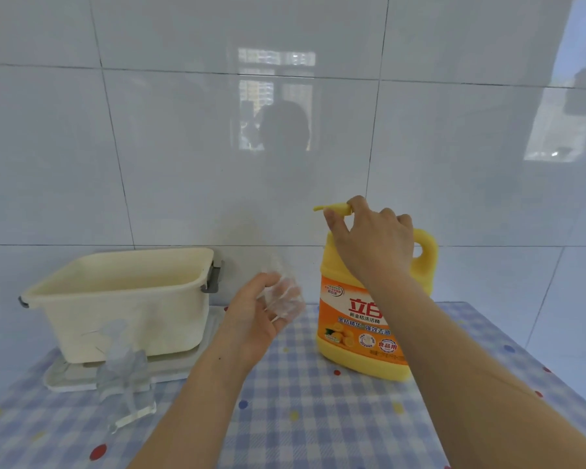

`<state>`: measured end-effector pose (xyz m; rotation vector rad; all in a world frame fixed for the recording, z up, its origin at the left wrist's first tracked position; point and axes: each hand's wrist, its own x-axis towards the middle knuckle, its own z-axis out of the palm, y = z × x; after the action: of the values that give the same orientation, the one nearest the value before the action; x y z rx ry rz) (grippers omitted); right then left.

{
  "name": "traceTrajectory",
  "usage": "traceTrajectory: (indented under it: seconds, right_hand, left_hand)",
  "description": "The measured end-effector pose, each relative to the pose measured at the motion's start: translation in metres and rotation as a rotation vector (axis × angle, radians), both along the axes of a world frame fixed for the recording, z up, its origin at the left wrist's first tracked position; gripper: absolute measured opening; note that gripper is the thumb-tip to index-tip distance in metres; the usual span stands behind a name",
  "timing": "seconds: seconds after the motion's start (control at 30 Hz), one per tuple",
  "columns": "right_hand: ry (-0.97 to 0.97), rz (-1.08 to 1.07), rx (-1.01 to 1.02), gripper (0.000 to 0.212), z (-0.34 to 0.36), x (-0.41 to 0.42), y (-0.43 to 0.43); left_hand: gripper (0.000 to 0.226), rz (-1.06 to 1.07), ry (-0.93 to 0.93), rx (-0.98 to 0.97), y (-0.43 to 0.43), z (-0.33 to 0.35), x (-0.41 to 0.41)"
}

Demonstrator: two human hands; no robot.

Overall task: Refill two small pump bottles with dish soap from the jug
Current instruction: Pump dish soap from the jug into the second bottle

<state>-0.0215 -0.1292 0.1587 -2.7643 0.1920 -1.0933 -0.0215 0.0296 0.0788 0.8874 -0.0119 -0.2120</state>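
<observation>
A big yellow dish soap jug [352, 319] with an orange label stands on the checked tablecloth at right. My right hand [369, 238] is on top of it, fingers curled round its yellow pump head [332, 208], whose spout points left. My left hand [257, 319] holds a small clear bottle [285, 296] up in the air, just left of the jug. Its neck is blurred. A second clear pump bottle [122, 363] with its pump head stands on the table at front left, and a clear tube [132, 418] lies below it.
A cream plastic tub [115, 299] with grey latches sits on a flat white lid or tray [68, 380] at left. A white tiled wall runs right behind the table. The blue checked cloth [301, 418] covers the table, whose right edge runs diagonally.
</observation>
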Motion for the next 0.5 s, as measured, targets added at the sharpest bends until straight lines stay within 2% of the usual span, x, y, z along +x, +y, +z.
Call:
traceTrajectory:
  seconds: [0.1,0.2,0.3,0.4,0.5]
  right_hand:
    - [-0.022,0.087,0.014,0.050,-0.001,-0.002,-0.004]
    - [-0.043,0.149,0.080,0.061,0.001,-0.002,-0.008]
    - [-0.078,0.017,0.140,0.068,0.002,-0.001,-0.021]
    - [-0.078,-0.113,0.147,0.055,-0.001,-0.002,-0.030]
    - [-0.072,-0.144,0.139,0.040,0.003,-0.006,-0.030]
  left_hand:
    - [0.021,-0.064,0.044,-0.104,-0.007,0.006,-0.007]
    - [0.016,-0.058,0.026,-0.068,-0.012,0.011,-0.012]
    - [0.013,-0.002,-0.034,0.033,-0.008,0.015,-0.013]
    - [0.011,0.049,-0.113,0.109,-0.002,0.018,-0.013]
    - [0.016,0.103,-0.209,0.236,-0.001,0.022,-0.011]
